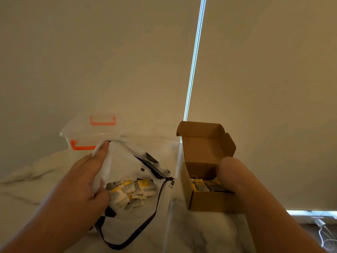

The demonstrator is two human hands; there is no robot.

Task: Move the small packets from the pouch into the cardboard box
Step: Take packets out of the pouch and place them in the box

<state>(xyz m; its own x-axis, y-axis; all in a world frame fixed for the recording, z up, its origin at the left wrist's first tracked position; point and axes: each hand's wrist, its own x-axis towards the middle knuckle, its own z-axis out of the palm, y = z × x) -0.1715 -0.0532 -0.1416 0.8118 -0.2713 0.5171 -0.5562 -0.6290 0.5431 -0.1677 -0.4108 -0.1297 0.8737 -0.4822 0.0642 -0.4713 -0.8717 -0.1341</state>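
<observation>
Packets (131,191) in pouch (127,161), left hand (78,185) gripping flap; right hand (228,172) in box (206,199), grip unclear.

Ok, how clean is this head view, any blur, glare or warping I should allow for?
Head view: dim, warm light; right hand blurred at the cardboard box; bright overexposed strip up the blind; wide-angle stretch at the edges; packets in the pouch fairly sharp.

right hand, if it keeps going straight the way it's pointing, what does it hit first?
Most likely the packets already lying in the cardboard box. The right hand reaches over the box's near right corner, angled down into it. Depth is unclear; it may already touch them.
</observation>
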